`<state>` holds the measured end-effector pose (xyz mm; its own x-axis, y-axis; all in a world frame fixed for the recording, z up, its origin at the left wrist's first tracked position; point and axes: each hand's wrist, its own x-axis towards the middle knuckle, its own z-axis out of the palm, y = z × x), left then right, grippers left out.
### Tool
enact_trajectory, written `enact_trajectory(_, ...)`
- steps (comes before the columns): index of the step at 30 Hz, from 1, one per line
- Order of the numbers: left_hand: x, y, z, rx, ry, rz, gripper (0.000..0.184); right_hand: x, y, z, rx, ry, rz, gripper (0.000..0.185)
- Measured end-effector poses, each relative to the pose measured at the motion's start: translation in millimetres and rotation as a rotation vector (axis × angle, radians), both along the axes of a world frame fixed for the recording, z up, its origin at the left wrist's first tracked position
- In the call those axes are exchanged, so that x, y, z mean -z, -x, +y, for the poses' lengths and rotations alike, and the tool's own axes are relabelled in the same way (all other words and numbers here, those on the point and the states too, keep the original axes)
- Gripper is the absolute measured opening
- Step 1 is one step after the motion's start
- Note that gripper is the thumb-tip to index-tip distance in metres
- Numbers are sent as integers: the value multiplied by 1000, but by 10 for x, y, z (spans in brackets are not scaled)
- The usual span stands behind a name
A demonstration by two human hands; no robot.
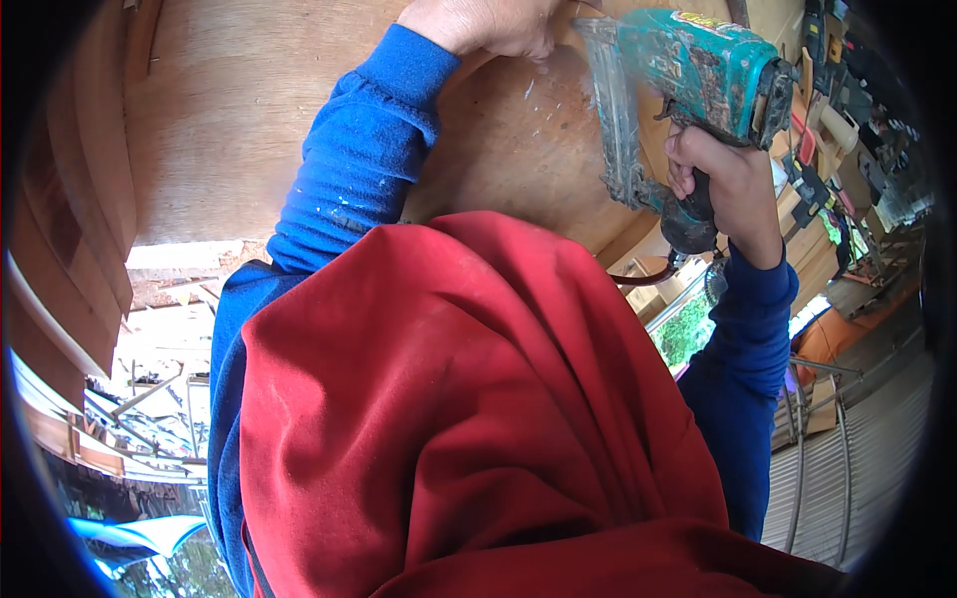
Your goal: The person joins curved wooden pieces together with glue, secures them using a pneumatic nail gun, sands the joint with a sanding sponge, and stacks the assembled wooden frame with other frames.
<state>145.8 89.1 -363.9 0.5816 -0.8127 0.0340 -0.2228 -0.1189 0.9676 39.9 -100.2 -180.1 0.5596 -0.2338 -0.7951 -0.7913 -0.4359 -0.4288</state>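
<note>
Gripping the handle of a nail gun [698, 75], the right hand [733, 179] is clamped with its fingers curled around the grip. The left hand [488, 22] is apart from it, over the board [219, 140]; its fingertips are partly cut off by the top of the view, so I cannot tell whether it presses, pinches or simply rests there.

The relation that matters is between gun nose and left hand: the gun's body lies with its long axis across the space between the hands, nose toward the left hand and rear end beyond the right. The nose is just beside the left hand, with no clear contact to be seen. The right hand is the nearer one, already on the gun, whose body sits farther from the chest than that hand. From the nose, the magazine [610, 110] slants back toward the handle's base, left of the right hand. A hose [643, 278] shows just below that base.

Farther out, wood panels [85, 169] stand well left of the left hand, and jumbled tools [832, 184] lie right of the right hand.
</note>
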Motion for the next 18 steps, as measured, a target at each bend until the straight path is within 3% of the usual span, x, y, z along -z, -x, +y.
enact_trajectory(5, 23, 4, -25, -8, -34, 116, 52, -1, 11, -20, -5, -21, -3, 11)
enact_trajectory(11, -108, 39, 102, -66, 65, -151, 51, 25, 10, -86, -36, -46, 21, 11)
enact_trajectory(14, -12, -17, -13, 14, -38, 188, 51, 3, -14, 36, 23, 4, 4, 11)
enact_trajectory(18, 90, 25, -30, -36, 61, 38, 49, 14, 9, -75, 16, -30, 12, 10)
